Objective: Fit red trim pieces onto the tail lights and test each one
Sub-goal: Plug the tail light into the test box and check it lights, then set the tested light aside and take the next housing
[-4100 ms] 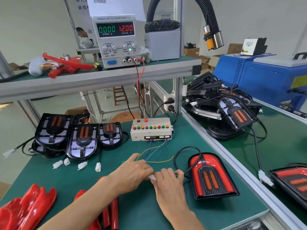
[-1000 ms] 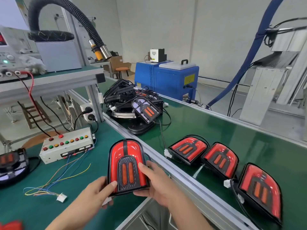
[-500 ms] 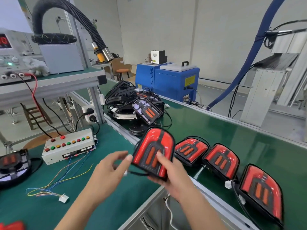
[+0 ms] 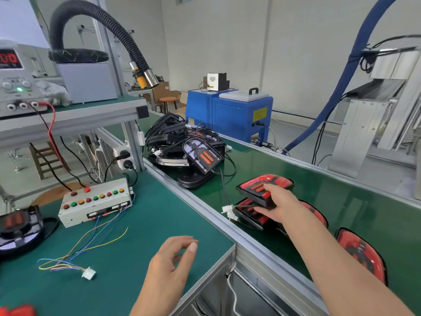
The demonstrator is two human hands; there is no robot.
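My right hand [image 4: 276, 206] grips a finished tail light [image 4: 265, 187] with red trim, holding it low over the green conveyor belt [image 4: 330, 185], just above other red-trimmed tail lights [image 4: 362, 254]. Its white connector [image 4: 227, 210] hangs off the left side. My left hand [image 4: 169, 267] hovers over the green workbench [image 4: 145, 229], holding nothing, fingers loosely curled. The test box [image 4: 95, 202] with coloured buttons sits on the bench, its coloured wires ending in a loose white plug [image 4: 88, 273]. A red trim piece [image 4: 18, 310] shows at the bottom left corner.
A pile of untrimmed black tail lights [image 4: 189, 149] lies at the far end of the belt. Another untrimmed light [image 4: 18, 226] sits at the bench's left edge. A power supply [image 4: 16, 87] stands on the shelf. An aluminium rail [image 4: 205, 210] divides bench from belt.
My right hand carried the tail light off the bench, over the rail, down onto the belt. My left hand let go of it and stayed over the bench.
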